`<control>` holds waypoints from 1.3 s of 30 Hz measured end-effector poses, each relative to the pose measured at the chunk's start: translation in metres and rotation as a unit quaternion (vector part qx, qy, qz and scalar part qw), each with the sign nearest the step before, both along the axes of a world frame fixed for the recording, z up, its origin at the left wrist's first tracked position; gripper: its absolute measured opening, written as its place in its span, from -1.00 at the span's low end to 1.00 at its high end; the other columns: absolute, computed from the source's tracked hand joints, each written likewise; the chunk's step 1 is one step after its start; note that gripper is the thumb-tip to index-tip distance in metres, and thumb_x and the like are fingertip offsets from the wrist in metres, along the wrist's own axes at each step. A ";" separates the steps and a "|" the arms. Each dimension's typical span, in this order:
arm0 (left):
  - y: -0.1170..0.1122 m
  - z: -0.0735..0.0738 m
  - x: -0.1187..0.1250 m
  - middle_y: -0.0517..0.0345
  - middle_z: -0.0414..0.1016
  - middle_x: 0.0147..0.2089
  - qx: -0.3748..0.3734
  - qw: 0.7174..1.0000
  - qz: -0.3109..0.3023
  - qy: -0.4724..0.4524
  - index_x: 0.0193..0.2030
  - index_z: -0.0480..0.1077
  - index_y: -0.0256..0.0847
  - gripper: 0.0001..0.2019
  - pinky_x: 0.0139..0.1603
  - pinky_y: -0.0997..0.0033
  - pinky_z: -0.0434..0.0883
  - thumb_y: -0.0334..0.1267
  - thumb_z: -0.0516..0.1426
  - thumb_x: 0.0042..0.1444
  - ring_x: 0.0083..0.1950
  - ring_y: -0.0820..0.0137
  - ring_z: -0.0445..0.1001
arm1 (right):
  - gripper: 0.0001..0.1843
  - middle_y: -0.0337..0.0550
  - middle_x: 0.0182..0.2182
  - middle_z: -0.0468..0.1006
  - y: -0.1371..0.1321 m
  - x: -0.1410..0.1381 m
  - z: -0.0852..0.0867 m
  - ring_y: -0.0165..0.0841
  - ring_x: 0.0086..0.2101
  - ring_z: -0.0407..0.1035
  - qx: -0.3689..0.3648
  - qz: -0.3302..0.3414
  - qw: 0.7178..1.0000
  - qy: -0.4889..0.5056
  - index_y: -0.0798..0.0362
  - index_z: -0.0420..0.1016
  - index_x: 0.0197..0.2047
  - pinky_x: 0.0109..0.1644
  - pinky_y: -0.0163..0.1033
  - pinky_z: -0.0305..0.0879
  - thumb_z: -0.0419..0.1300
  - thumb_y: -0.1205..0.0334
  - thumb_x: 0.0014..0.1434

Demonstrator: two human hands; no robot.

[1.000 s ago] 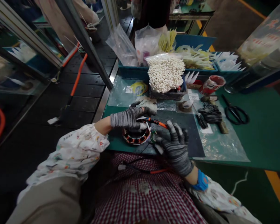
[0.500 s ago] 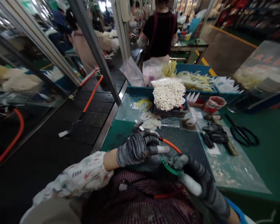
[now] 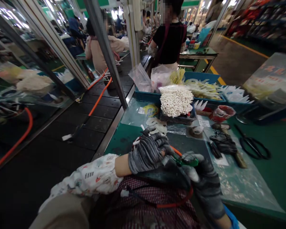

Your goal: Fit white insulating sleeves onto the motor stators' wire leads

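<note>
My left hand (image 3: pixel 149 152), in a grey striped glove, is closed around a wire harness in orange tubing (image 3: pixel 176 150). White-tipped wire ends (image 3: pixel 136 142) stick out beyond its thumb side. My right hand (image 3: pixel 201 171), also gloved and with white wraps on its fingers, grips green-handled nippers (image 3: pixel 193 162). Their jaws are close to the left fingertips and the harness; whether they touch it is unclear. The harness's lower part hangs in a loop over my checked apron (image 3: pixel 143 219), with a white connector (image 3: pixel 124 193) at its end.
A bundle of white tubes (image 3: pixel 177 100) stands beyond my hands, before blue bins (image 3: pixel 201 76). Scissors (image 3: pixel 255 146), a hammer (image 3: pixel 239 156) and black tape-like items (image 3: pixel 222 143) lie right. A conveyor (image 3: pixel 85 140) with harnesses runs left. Two co-workers are ahead.
My right hand has turned the nippers, bringing them nearer my left hand. The left fingers have curled in around the harness. The whole view has shifted slightly.
</note>
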State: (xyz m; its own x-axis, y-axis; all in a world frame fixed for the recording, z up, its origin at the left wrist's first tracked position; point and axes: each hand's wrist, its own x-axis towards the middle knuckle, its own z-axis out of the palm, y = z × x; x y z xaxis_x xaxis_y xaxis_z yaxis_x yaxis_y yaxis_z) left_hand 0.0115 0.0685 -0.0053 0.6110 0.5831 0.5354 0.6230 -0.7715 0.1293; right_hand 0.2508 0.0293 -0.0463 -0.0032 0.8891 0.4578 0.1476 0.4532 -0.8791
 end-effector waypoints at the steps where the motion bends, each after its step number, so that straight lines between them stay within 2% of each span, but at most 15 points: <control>1: -0.002 0.002 0.000 0.06 0.73 0.02 0.009 1.000 0.000 -0.016 -0.07 0.61 -0.08 -0.74 0.59 -0.20 0.24 -0.09 0.10 0.46 0.11 0.17 0.64 | -0.82 -0.22 -0.29 0.75 0.001 -0.002 0.001 -0.16 -0.33 0.68 0.007 -0.006 1.000 0.000 -0.21 0.64 -0.08 -0.25 -0.04 0.75 0.44 0.19 0.25; 3: -0.006 0.007 0.001 0.10 0.74 -0.04 0.016 0.999 0.009 -0.040 -0.08 0.61 -0.08 -0.72 0.57 -0.15 0.27 -0.07 0.09 0.48 0.02 0.22 0.66 | -0.84 -0.23 -0.30 0.76 0.001 -0.008 0.001 -0.20 -0.36 0.68 0.024 -0.030 0.999 -0.001 -0.16 0.63 -0.12 -0.29 -0.09 0.73 0.46 0.16 0.24; 7: -0.015 0.013 0.001 0.23 0.75 -0.11 0.015 0.997 0.040 -0.064 -0.07 0.58 -0.07 -0.87 0.61 -0.05 0.18 -0.20 0.18 0.43 0.01 0.29 0.67 | -0.85 -0.20 -0.23 0.78 0.002 -0.022 -0.003 -0.24 -0.32 0.68 0.053 -0.071 0.996 -0.018 -0.13 0.61 -0.08 -0.25 -0.12 0.72 0.43 0.11 0.31; 9: -0.019 0.011 0.001 0.27 0.76 -0.11 0.022 0.995 0.049 -0.084 -0.04 0.57 -0.06 -0.89 0.61 -0.01 0.17 -0.25 0.20 0.40 0.04 0.30 0.67 | -0.85 -0.19 -0.20 0.77 0.004 -0.028 -0.004 -0.25 -0.27 0.69 0.057 -0.073 0.996 -0.002 -0.14 0.58 -0.05 -0.17 -0.10 0.73 0.41 0.13 0.34; 13: -0.024 -0.001 0.002 0.30 0.78 -0.05 0.049 0.993 0.059 -0.085 0.04 0.56 -0.04 -0.85 0.43 0.09 0.39 -0.27 0.18 0.42 0.08 0.33 0.67 | -0.81 -0.21 -0.19 0.72 0.013 -0.044 -0.004 -0.27 -0.25 0.67 0.086 -0.086 0.990 0.068 -0.15 0.52 -0.02 -0.16 -0.10 0.70 0.39 0.14 0.34; 16: -0.024 -0.009 0.004 0.25 0.78 -0.06 0.077 0.990 0.066 -0.093 0.03 0.57 -0.04 -0.85 0.30 0.17 0.49 -0.29 0.17 0.44 0.08 0.34 0.68 | -0.88 -0.24 -0.18 0.68 0.017 -0.060 -0.003 -0.29 -0.22 0.63 0.083 -0.113 0.985 0.095 -0.16 0.49 -0.03 -0.11 -0.09 0.67 0.32 0.15 0.40; 18: -0.023 -0.010 0.001 0.20 0.78 -0.02 0.077 0.990 0.062 -0.105 0.08 0.57 -0.06 -0.81 0.30 0.17 0.50 -0.32 0.18 0.43 0.11 0.32 0.68 | -0.95 -0.24 -0.17 0.67 0.019 -0.069 -0.001 -0.29 -0.21 0.61 0.070 -0.133 0.983 0.102 -0.15 0.48 -0.07 -0.07 -0.10 0.64 0.28 0.16 0.44; 20: -0.022 -0.005 -0.007 0.17 0.77 0.03 0.057 0.991 0.043 -0.110 0.13 0.55 -0.06 -0.77 0.39 0.12 0.46 -0.32 0.20 0.39 0.15 0.31 0.67 | -0.92 -0.22 -0.20 0.66 0.020 -0.077 0.001 -0.29 -0.22 0.60 0.048 -0.141 0.982 0.119 -0.11 0.47 -0.12 -0.06 -0.11 0.62 0.27 0.12 0.46; 22: -0.020 0.006 -0.018 0.19 0.77 0.03 0.019 0.991 0.027 -0.134 0.12 0.55 -0.03 -0.76 0.48 0.06 0.38 -0.32 0.21 0.37 0.14 0.31 0.68 | -0.84 -0.23 -0.24 0.65 0.020 -0.083 0.003 -0.29 -0.24 0.60 0.033 -0.117 0.980 0.156 -0.10 0.49 -0.16 -0.07 -0.13 0.63 0.29 0.06 0.45; 25: -0.017 0.028 -0.034 0.14 0.75 0.01 -0.038 0.977 0.040 -0.207 0.09 0.58 -0.04 -0.80 0.42 0.11 0.46 -0.28 0.26 0.37 0.14 0.30 0.67 | -0.87 -0.29 -0.26 0.67 0.019 -0.087 0.005 -0.32 -0.25 0.62 0.048 -0.046 0.976 0.207 -0.12 0.55 -0.12 -0.09 -0.16 0.65 0.38 0.06 0.40; 28: -0.016 0.044 -0.038 0.08 0.72 0.11 -0.032 0.983 0.048 -0.173 0.12 0.60 -0.03 -0.78 0.38 0.11 0.49 -0.15 0.30 0.38 0.24 0.25 0.62 | -0.87 -0.34 -0.22 0.73 0.017 -0.087 0.003 -0.33 -0.21 0.65 0.074 0.013 0.974 0.212 -0.19 0.62 -0.04 -0.08 -0.18 0.66 0.43 0.15 0.36; 32: -0.016 0.046 -0.034 0.20 0.75 0.01 -0.002 0.993 0.037 -0.112 0.07 0.60 0.06 -0.83 0.54 0.02 0.32 -0.16 0.30 0.38 0.26 0.26 0.60 | -0.74 -0.33 -0.15 0.77 0.012 -0.083 0.000 -0.31 -0.20 0.68 0.074 0.044 0.981 0.174 -0.24 0.67 0.04 -0.09 -0.18 0.68 0.47 0.21 0.32; 36: -0.017 0.039 -0.032 0.26 0.73 -0.10 0.015 0.992 0.032 -0.124 -0.02 0.57 0.05 -0.87 0.61 -0.02 0.22 -0.23 0.32 0.32 0.25 0.26 0.61 | -0.76 -0.30 -0.10 0.76 0.013 -0.080 0.000 -0.28 -0.13 0.69 0.057 0.090 0.981 0.161 -0.24 0.67 0.06 -0.01 -0.14 0.71 0.43 0.21 0.35; 39: -0.017 0.041 -0.035 0.26 0.70 -0.12 0.000 0.989 0.029 -0.142 -0.13 0.53 -0.01 -0.94 0.60 -0.09 0.22 -0.25 0.30 0.29 0.21 0.24 0.62 | -0.69 -0.31 -0.06 0.73 0.017 -0.078 0.002 -0.29 -0.08 0.67 0.063 0.123 0.979 0.153 -0.26 0.63 0.14 0.02 -0.15 0.68 0.38 0.27 0.39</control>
